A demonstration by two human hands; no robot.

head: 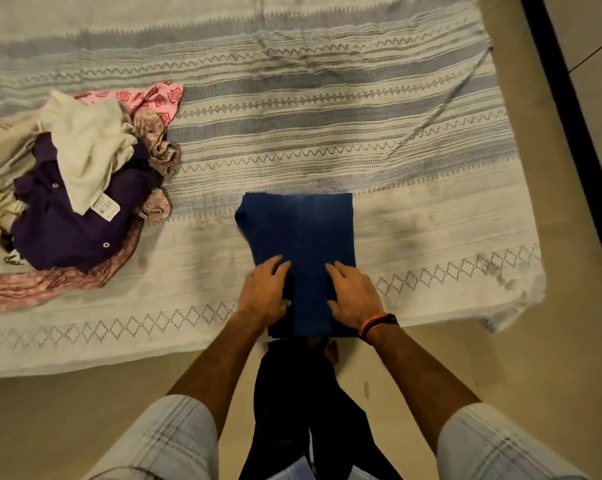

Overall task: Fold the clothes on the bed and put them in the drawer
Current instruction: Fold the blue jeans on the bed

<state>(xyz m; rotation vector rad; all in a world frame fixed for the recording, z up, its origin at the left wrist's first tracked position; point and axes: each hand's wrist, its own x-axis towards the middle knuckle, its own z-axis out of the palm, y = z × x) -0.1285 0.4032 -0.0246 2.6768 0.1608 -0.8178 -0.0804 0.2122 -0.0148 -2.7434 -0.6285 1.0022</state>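
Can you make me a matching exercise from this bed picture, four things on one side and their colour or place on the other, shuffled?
Things:
1. folded garment
2. buttoned shirt
3. wristband
4. cloth with the care label

Descriptions:
A. cream, on top of the pile
B. blue, under both hands
C. purple, in the pile at the left
D. orange and black, on the right arm

Pairs: 1-B, 2-C, 3-D, 4-A. The left hand and right hand press flat on the folded garment.
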